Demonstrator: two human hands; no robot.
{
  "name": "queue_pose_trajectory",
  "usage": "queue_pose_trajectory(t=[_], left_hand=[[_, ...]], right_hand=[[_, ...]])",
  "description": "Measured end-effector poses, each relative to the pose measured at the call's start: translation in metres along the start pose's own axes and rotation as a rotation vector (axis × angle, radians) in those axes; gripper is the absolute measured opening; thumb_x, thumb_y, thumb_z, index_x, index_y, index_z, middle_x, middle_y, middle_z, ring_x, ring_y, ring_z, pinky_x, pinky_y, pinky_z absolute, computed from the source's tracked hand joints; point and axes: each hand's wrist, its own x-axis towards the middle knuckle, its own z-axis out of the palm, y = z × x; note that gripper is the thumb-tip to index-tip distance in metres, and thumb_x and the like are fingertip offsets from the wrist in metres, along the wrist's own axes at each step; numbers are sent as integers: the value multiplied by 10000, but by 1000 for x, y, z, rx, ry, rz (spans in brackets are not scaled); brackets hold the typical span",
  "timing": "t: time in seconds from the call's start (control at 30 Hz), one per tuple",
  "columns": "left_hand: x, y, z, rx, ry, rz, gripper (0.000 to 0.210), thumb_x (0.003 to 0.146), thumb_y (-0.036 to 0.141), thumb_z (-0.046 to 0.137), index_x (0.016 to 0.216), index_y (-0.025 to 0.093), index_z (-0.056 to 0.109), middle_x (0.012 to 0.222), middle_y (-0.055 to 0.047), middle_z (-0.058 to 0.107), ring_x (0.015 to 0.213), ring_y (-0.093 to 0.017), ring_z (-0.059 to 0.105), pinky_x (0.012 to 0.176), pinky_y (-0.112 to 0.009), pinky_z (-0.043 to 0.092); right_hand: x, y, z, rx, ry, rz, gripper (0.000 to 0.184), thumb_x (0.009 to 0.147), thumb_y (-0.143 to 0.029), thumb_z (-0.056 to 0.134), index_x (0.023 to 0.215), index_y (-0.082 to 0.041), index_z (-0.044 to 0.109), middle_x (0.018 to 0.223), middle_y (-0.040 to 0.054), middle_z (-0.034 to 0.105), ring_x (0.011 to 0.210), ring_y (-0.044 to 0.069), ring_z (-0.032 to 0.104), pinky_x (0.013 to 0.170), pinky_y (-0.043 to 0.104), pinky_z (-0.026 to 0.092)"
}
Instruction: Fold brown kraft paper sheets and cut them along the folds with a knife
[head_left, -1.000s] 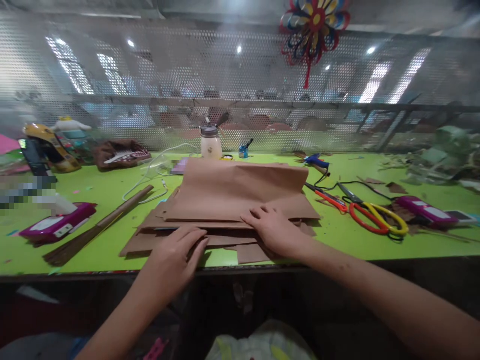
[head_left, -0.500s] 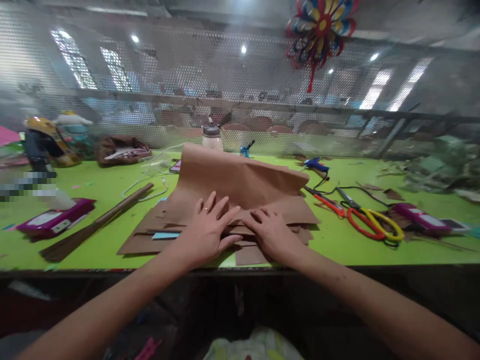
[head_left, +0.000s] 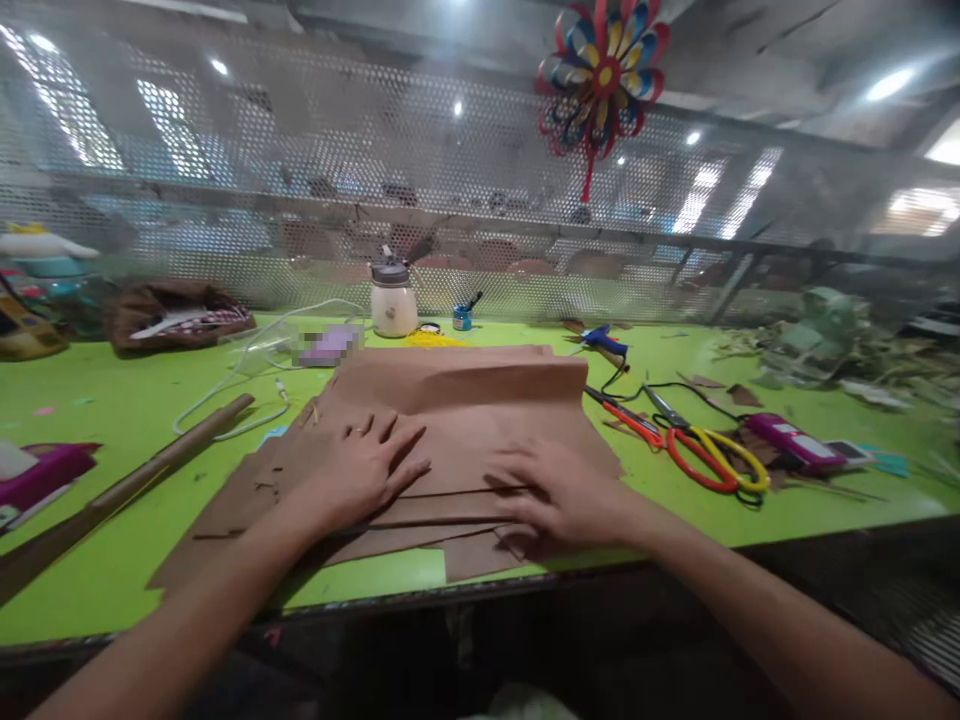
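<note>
Several layers of brown kraft paper (head_left: 450, 410) lie in front of me on the green tabletop, the far edge of the top sheet curling up in a fold. My left hand (head_left: 364, 465) rests on the left part of the top sheet, fingers spread and palm down. To the right, my right hand (head_left: 559, 490) is over the right part of the paper with its fingers apart and slightly blurred. Neither hand grips anything. A smaller brown piece (head_left: 480, 558) sticks out toward the table's front edge beneath the layers.
Right of the paper lie scissors with red and yellow handles (head_left: 712, 460), a blue glue gun (head_left: 604, 340) and a purple box (head_left: 791, 443). Leftward are a brown paper roll (head_left: 161, 465) and a white cable (head_left: 199, 405). A bottle (head_left: 393, 303) and small blue jar (head_left: 462, 318) stand behind.
The raised top sheet has come down flatter, its far fold lower. My hands have moved apart, left hand leftward and right hand rightward. The view has turned right.
</note>
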Motion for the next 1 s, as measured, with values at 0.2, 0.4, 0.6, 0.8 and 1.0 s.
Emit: queue_pose_trajectory(t=[0.2,0.4,0.6,0.8,1.0], left_hand=[[-6,3,-10,-35,-56,43,735,842,709,332,1427,267,388,1397,-159,440,1268,-389,383,1013,-554,305],[-14,-2,-17,-76,-113,69,805,786,727,434,1448,277,346,1450,-138,398,1300,-376,370,1028,-503,323],[-18,-16,-32,-129,-218,139,834,754,687,527,1450,266,343,1498,-88,351,1315,-318,383,1069,-417,312],[-24,-28,-51,-168,-297,129,849,715,675,580,1431,268,374,1470,-66,407,1286,-312,423,1061,-387,328],[-18,-52,-64,-295,-319,114,515,819,421,495,1307,263,538,1248,-16,621,1045,-235,583,913,-289,424]], right_hand=[[-9,48,-1,-125,-47,154,669,858,-594,486,1380,-175,468,1425,169,437,1297,320,367,1050,504,302],[-24,53,2,-49,-104,113,794,800,-641,537,1433,-185,390,1490,130,362,1368,306,295,1110,479,256],[-35,55,-8,24,-66,85,556,874,-426,505,1382,-203,468,1333,128,544,1185,282,510,995,423,399],[-40,68,-30,261,-127,104,447,927,-499,386,1033,-203,704,1030,75,698,949,246,614,865,347,446],[-41,74,-32,329,-67,220,503,885,-589,397,661,-184,593,626,-4,525,611,154,461,624,277,375]])
